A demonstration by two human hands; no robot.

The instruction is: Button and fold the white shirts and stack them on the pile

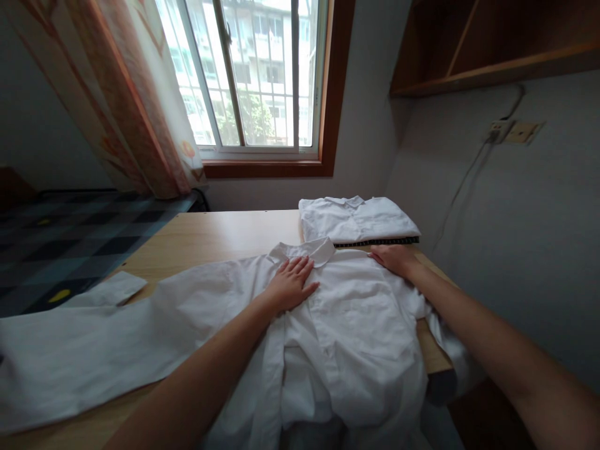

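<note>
Wooden counter (210,240) runs from the window wall toward me, its right side close to the grey wall. It carries everything, so I work flat on it.

White shirt (356,325) lies spread face up across the near part of the counter, collar (304,250) away from me, hem hanging off the near edge toward my lap. One long sleeve (94,350) is drawn straight out to my left along the counter, its cuff (110,290) lying flat near the far left edge; laid out that way the cloth stays unwrinkled and easy to reach.

Folded white shirt (356,219) sits beyond the collar, at the back right of the counter, collar up, on top of a dark dotted strip of cloth that shows only at its near edge. It is out of the way of the spread one, just beside my right fingertips.

My left hand (290,284) is open, fingers splayed, palm pressed flat on the chest of the shirt just below the collar, pinning the fabric. My right hand (394,259) lies flat too, holding nothing, fingers together, resting on the shirt's right shoulder.

Socket and cord on the right wall, well apart.
</note>
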